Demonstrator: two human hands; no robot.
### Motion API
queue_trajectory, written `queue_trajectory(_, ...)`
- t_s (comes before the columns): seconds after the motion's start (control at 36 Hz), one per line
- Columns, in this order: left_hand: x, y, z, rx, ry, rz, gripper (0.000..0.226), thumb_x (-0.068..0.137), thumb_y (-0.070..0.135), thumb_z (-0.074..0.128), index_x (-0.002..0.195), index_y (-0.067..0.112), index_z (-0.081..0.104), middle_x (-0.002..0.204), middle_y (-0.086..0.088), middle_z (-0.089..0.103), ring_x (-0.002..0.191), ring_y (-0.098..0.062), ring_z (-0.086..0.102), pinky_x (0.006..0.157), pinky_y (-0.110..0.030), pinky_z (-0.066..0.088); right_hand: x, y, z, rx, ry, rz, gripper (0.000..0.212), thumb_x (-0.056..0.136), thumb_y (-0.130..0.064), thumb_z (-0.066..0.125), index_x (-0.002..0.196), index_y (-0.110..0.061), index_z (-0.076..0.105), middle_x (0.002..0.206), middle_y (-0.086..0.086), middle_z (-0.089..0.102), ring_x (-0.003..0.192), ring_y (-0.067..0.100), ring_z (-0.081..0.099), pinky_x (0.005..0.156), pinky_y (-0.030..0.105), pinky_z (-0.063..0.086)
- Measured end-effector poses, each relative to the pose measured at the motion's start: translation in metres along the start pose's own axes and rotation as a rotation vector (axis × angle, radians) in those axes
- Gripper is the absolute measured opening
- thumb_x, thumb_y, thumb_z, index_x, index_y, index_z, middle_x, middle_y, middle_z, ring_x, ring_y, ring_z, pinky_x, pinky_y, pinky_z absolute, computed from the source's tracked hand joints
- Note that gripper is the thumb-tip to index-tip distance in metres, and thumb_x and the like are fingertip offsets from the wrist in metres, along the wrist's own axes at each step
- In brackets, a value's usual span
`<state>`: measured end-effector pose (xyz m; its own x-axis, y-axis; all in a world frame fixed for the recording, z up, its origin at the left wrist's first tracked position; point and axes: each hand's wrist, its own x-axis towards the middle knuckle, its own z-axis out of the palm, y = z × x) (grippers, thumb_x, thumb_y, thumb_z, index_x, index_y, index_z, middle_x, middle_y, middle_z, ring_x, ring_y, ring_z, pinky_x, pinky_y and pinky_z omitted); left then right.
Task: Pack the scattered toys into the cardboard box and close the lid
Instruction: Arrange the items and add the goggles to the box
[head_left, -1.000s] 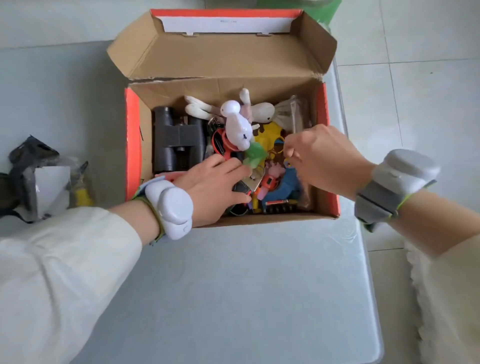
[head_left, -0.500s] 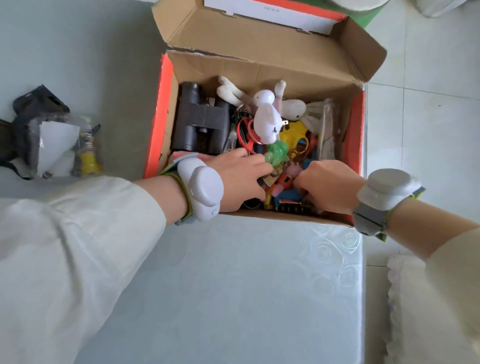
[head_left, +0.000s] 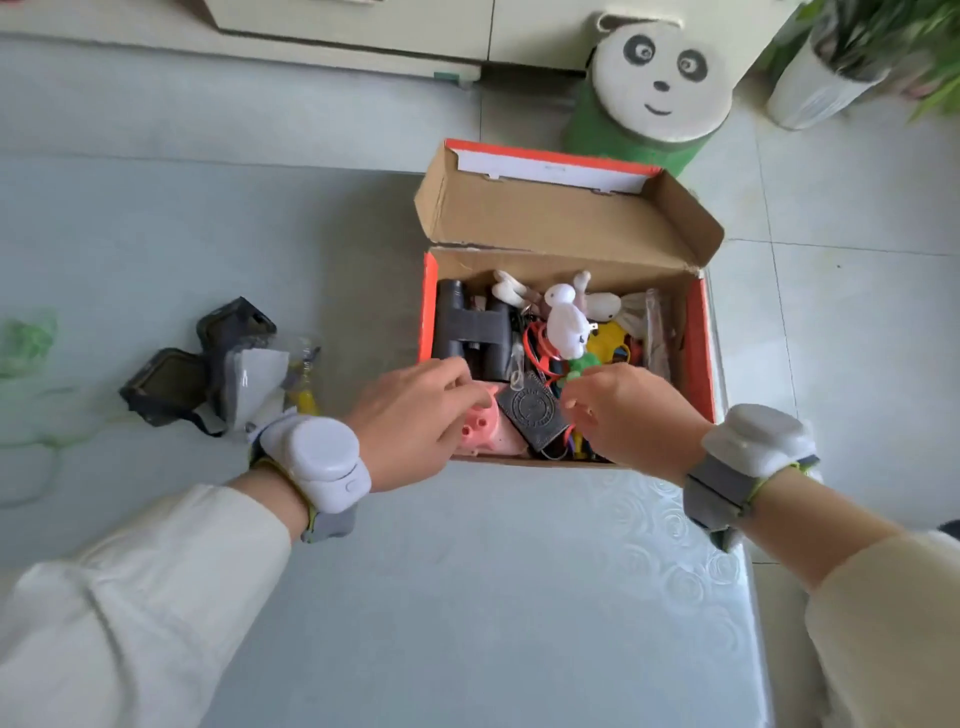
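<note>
Toys fill the cardboard box at the table's far right, lid raised, while the left hand, fingers loosely curled, rests on a pink pig and the right hand pinches a green toy.

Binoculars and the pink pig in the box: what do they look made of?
Binoculars: likely hard plastic or rubber-coated, matte dark grey with no glare. Pink pig: seemingly smooth moulded plastic or vinyl, with a faint sheen and rounded nostril holes; whether it is soft or rigid cannot be told.
</note>
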<state>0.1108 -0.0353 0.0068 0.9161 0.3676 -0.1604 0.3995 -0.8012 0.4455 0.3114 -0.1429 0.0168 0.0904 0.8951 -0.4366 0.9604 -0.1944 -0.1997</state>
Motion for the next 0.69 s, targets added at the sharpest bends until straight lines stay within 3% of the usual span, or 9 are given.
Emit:
queue_trajectory(0.06, -0.020, -0.006, -0.016, -0.039, -0.023, -0.126, 0.031, 0.092, 0.018, 0.046, 0.120, 0.023, 0.057, 0.107, 0.000, 0.054, 0.095, -0.024, 0.057, 0.071, -0.035, 0.046, -0.003, -0.030, -0.010, 0.117, 0.073, -0.011, 0.022, 0.092, -0.018, 0.046, 0.094, -0.013, 0.067, 0.090, 0.006, 0.065, 0.082, 0.028, 0.062, 0.072, 0.038, 0.051)
queue_trajectory(0.17, -0.056, -0.042, -0.037, 0.048, -0.151, -0.275, 0.030, 0.095, 0.026, 0.038, 0.122, 0.026, 0.052, 0.113, 0.004, 0.055, 0.103, -0.025, 0.057, 0.078, -0.033, 0.046, 0.002, -0.092, -0.022, 0.268, 0.087, -0.016, 0.022, 0.092, -0.020, 0.050, 0.106, -0.014, 0.066, 0.099, 0.007, 0.068, 0.087, 0.027, 0.063, 0.078, 0.039, 0.052)
queue_trajectory(0.31, -0.087, -0.102, -0.048, -0.025, -0.172, -0.530, 0.019, 0.091, 0.025, 0.044, 0.105, 0.023, 0.057, 0.111, 0.001, 0.063, 0.102, -0.029, 0.058, 0.083, -0.036, 0.049, 0.027, -0.160, -0.009, 0.354, 0.116, 0.034, 0.024, 0.090, -0.022, 0.048, 0.105, -0.008, 0.059, 0.090, 0.011, 0.066, 0.083, 0.034, 0.061, 0.073, 0.041, 0.050)
queue_trajectory(0.42, -0.108, -0.162, -0.048, -0.141, -0.134, -0.713, 0.020, 0.092, 0.032, 0.048, 0.096, 0.015, 0.057, 0.101, -0.005, 0.067, 0.096, -0.028, 0.060, 0.080, -0.034, 0.048, 0.068, -0.220, 0.011, 0.413, -0.008, 0.036, 0.041, 0.091, -0.029, 0.053, 0.127, -0.012, 0.045, 0.112, 0.012, 0.058, 0.101, 0.033, 0.058, 0.084, 0.039, 0.048)
queue_trajectory(0.5, -0.113, -0.196, -0.042, -0.140, -0.135, -0.758, 0.023, 0.092, 0.034, 0.050, 0.103, 0.014, 0.056, 0.108, -0.005, 0.064, 0.102, -0.027, 0.058, 0.080, -0.031, 0.044, 0.099, -0.245, 0.024, 0.433, -0.084, 0.113, 0.054, 0.091, -0.036, 0.055, 0.134, -0.013, 0.035, 0.123, 0.013, 0.050, 0.109, 0.034, 0.054, 0.090, 0.037, 0.046)
queue_trajectory(0.58, -0.116, -0.222, -0.039, -0.118, -0.118, -0.755, 0.028, 0.091, 0.034, 0.054, 0.113, 0.016, 0.055, 0.115, -0.006, 0.058, 0.107, -0.028, 0.055, 0.084, -0.033, 0.044, 0.128, -0.252, 0.041, 0.536, -0.122, 0.304, 0.068, 0.085, -0.042, 0.062, 0.138, -0.013, 0.030, 0.126, 0.015, 0.046, 0.114, 0.033, 0.050, 0.095, 0.038, 0.043)
queue_trajectory(0.69, -0.118, -0.236, -0.026, -0.161, -0.128, -0.688, 0.022, 0.090, 0.033, 0.054, 0.108, 0.021, 0.058, 0.107, -0.001, 0.064, 0.105, -0.024, 0.056, 0.080, -0.032, 0.047, 0.154, -0.248, 0.066, 0.626, -0.144, 0.547, 0.076, 0.075, -0.047, 0.069, 0.129, -0.007, 0.034, 0.120, 0.015, 0.048, 0.109, 0.032, 0.051, 0.087, 0.036, 0.046)
